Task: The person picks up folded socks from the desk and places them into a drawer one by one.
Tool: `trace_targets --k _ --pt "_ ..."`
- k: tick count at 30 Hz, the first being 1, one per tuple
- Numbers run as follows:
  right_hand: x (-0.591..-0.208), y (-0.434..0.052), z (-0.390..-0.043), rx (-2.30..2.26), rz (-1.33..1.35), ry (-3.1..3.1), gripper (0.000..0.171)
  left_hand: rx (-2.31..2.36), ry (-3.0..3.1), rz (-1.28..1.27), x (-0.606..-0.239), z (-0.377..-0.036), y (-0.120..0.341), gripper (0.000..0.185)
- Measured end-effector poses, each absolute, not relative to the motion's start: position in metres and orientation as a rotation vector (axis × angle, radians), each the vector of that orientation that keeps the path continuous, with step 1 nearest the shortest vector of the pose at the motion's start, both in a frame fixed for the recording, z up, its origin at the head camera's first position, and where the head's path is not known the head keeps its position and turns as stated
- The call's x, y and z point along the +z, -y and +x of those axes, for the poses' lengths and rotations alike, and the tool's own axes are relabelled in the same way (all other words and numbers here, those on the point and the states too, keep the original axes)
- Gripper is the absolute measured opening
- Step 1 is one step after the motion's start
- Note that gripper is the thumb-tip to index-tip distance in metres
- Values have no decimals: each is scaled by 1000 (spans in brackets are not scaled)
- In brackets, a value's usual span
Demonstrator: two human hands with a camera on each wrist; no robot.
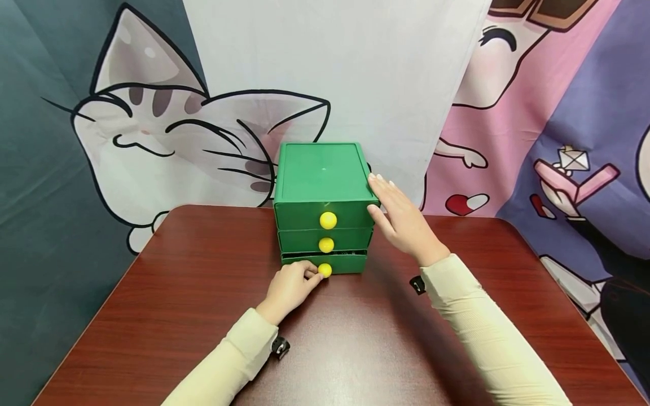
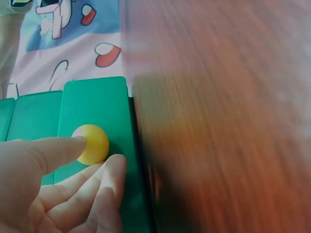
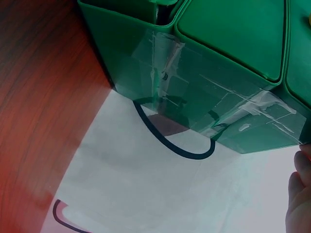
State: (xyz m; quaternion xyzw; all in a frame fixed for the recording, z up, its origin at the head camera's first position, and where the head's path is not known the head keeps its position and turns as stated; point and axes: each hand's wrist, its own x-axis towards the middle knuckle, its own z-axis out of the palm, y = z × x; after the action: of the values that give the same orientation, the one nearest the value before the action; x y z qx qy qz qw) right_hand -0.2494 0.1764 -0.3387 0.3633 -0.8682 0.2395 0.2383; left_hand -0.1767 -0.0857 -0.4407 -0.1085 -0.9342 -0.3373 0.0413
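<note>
A small green three-drawer box (image 1: 321, 172) stands at the far middle of the red-brown table (image 1: 193, 316), each drawer with a yellow ball knob. My left hand (image 1: 315, 274) pinches the bottom drawer's knob (image 1: 325, 270). In the left wrist view the thumb lies on top of that knob (image 2: 92, 144) and the fingers curl under it. The bottom drawer (image 1: 345, 263) sits slightly out, with a dark gap above it. My right hand (image 1: 378, 194) lies flat with straight fingers against the box's right side at the top edge. Only its fingertips (image 3: 299, 194) show in the right wrist view.
The middle knob (image 1: 326, 245) and top knob (image 1: 328, 220) belong to drawers that sit flush. Clear tape (image 3: 165, 58) covers part of the box's side. A cartoon cat cloth (image 1: 152, 135) hangs right behind the table, and the table's edges fall away left and right.
</note>
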Motion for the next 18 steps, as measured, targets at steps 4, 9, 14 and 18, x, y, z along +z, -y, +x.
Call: trace_targets --k 4,9,14,18 --pt "-338 -175 -249 658 995 2379 59 -1061 2850 -307 -440 -181 86 16" --pt "-336 -175 -249 652 1000 2379 58 -1145 2837 -293 -440 -185 87 16" --pt "-335 -175 -250 649 1001 2377 58 -1223 2820 -293 -440 -187 87 15" --pt "-335 -176 -251 643 999 2382 58 -1214 2821 -278 -441 -188 87 15"
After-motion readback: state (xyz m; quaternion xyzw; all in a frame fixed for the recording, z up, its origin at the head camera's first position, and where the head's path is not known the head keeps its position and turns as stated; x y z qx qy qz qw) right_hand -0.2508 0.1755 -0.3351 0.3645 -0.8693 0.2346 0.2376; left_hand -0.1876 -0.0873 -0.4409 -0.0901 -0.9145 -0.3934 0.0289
